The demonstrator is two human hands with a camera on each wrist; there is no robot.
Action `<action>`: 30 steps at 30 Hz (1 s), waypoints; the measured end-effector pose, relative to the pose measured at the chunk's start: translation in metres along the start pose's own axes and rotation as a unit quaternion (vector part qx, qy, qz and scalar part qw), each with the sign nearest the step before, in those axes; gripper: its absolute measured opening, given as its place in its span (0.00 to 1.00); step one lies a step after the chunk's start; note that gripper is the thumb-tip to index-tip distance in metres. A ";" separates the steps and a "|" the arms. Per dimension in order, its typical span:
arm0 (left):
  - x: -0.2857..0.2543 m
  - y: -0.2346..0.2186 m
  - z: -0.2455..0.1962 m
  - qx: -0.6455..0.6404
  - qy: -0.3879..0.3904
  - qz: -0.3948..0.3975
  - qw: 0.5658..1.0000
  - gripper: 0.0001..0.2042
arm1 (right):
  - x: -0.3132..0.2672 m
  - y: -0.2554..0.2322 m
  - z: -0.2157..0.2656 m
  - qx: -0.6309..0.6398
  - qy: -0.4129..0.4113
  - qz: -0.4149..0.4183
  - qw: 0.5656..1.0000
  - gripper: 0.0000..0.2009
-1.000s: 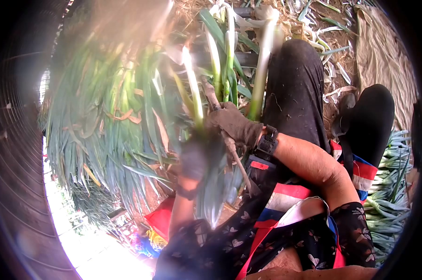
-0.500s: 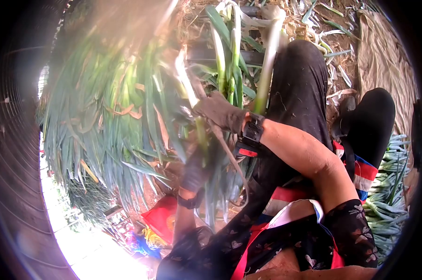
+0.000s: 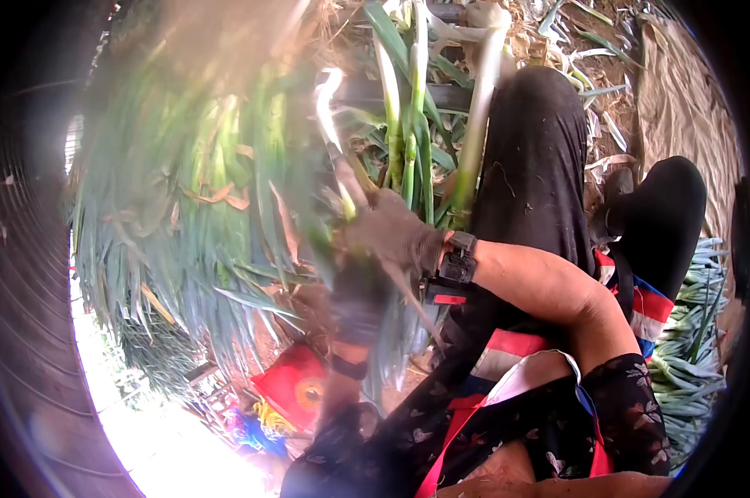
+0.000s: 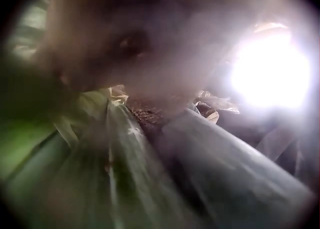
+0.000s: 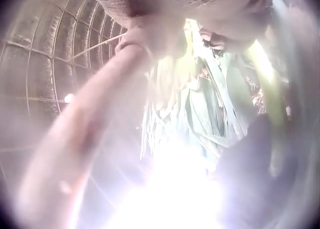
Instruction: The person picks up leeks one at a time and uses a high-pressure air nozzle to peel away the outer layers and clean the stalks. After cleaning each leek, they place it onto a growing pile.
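In the head view a green onion (image 3: pixel 329 108) points its white stem up and away, its leaves trailing below the hands. My gloved left hand (image 3: pixel 360 299), blurred, grips it lower down among the leaves. Broad green leaves (image 4: pixel 230 164) fill the lower part of the left wrist view. My gloved right hand (image 3: pixel 396 232) lies just above the left, close against the stem. It pinches a long brown strip like a withered leaf (image 3: pixel 412 303), which also runs out from the glove (image 5: pixel 200 9) in the right wrist view.
A large heap of green onions (image 3: pixel 184 224) lies at the left. Several stand near my knee (image 3: pixel 537 133), beside scattered peelings (image 3: pixel 586 75). More green onions (image 3: pixel 690 340) are stacked at the right, near a brown cloth (image 3: pixel 686 108). A red bag (image 3: pixel 288 382) lies lower left.
Both hands have shifted a little; the right moved left, then slightly down and back right. The brown strip swung with it, and the onion's white stem moved slightly left.
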State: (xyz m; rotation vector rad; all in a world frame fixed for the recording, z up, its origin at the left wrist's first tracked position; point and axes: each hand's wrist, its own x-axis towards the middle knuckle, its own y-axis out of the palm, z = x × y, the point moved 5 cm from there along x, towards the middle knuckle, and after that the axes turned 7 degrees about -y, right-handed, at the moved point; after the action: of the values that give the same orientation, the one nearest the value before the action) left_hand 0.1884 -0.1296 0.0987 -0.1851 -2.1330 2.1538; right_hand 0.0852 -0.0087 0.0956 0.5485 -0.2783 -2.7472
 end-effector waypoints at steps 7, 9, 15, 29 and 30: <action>-0.005 -0.007 0.000 -0.003 -0.097 0.042 0.994 0.29 | 0.008 -0.014 -0.009 0.020 -0.108 -0.072 0.991 0.09; -0.008 -0.007 0.002 -0.036 -0.082 0.048 0.995 0.29 | 0.031 -0.013 -0.032 -0.113 -0.182 -0.080 0.973 0.08; -0.008 -0.039 0.006 -0.185 -0.106 0.073 0.974 0.28 | 0.032 -0.035 0.006 -0.304 -0.314 0.061 0.897 0.05; 0.051 -0.024 -0.083 0.052 0.213 -0.069 0.973 0.18 | -0.104 -0.136 0.051 0.105 -0.085 -0.201 0.970 0.09; 0.046 -0.008 -0.090 0.123 0.259 -0.068 0.956 0.19 | -0.106 -0.133 0.047 0.150 -0.072 -0.213 0.963 0.09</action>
State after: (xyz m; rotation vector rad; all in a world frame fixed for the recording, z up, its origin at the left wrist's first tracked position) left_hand 0.1576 -0.0338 0.1050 -0.5007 -1.5334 1.9872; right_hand 0.1223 0.1579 0.1411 0.5354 -0.6938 -3.1915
